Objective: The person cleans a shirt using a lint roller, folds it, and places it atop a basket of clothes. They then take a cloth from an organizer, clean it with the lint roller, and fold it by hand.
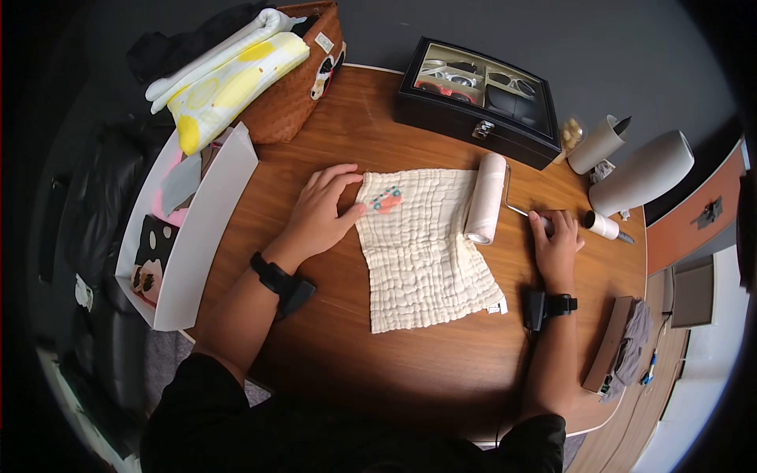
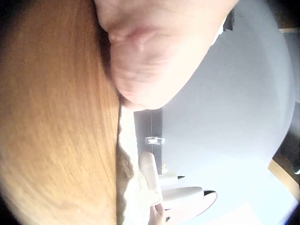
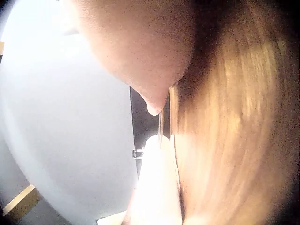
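A cream crinkled gauze cloth (image 1: 418,268) with a small coloured print lies spread on the wooden table. Along its left edge, near the upper corner, my left hand (image 1: 323,209) rests with fingers extended, the thumb at the cloth's border; the left wrist view shows this hand (image 2: 154,56) low over the wood. My right hand (image 1: 557,244) grips the handle of a lint roller (image 1: 486,197), the fingers curled round it and hiding most of it. The white roll lies over the cloth's right side. In the right wrist view the roll (image 3: 157,183) appears overexposed beyond the hand.
A black glasses case (image 1: 481,98) stands at the back, a woven basket (image 1: 284,110) with folded cloths at back left. At left is a white box (image 1: 213,221) of fabric pieces. A cardboard tube (image 1: 602,225), a white bottle (image 1: 643,173) and a small box (image 1: 609,343) stand right.
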`<action>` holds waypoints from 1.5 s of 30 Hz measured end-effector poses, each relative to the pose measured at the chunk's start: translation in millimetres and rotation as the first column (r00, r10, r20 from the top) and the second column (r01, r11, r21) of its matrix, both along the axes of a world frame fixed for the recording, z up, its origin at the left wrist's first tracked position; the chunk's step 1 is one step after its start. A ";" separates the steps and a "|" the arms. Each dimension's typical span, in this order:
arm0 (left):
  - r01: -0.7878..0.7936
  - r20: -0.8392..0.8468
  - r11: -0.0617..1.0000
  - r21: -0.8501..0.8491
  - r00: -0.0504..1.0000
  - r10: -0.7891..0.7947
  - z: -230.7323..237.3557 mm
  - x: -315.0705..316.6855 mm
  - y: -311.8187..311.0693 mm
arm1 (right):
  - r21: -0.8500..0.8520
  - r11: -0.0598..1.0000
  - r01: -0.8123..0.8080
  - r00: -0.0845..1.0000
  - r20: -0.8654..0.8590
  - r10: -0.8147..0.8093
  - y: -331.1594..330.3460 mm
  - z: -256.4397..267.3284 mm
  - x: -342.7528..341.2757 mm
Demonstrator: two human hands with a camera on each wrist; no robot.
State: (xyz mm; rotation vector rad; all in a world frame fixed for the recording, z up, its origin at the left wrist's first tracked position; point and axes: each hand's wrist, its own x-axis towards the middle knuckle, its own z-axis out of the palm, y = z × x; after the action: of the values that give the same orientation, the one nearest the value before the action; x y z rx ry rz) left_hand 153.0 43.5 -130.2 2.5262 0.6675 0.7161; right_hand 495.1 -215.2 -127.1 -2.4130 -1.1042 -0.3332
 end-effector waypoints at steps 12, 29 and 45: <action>-0.005 0.039 0.999 -0.033 0.999 0.006 1.3 1.0 1.2 | 0.087 0.980 0.180 0.975 0.113 -0.189 -13.9 -8.7 29.9; 0.109 0.066 0.992 -0.061 0.992 -0.105 11.5 -3.5 -6.5 | 0.064 0.792 -0.607 0.780 -0.143 0.610 36.2 15.9 -96.1; 0.352 0.137 0.936 -0.024 0.928 -0.346 5.4 2.7 0.2 | 0.294 0.884 -0.363 0.751 -0.469 0.464 22.1 0.8 -76.3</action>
State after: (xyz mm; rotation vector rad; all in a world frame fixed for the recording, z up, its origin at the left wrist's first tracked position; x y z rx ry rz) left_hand 155.7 43.7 -124.8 2.4349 0.1766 0.7168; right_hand 418.7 -193.1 -126.3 -1.8432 -1.2309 0.3534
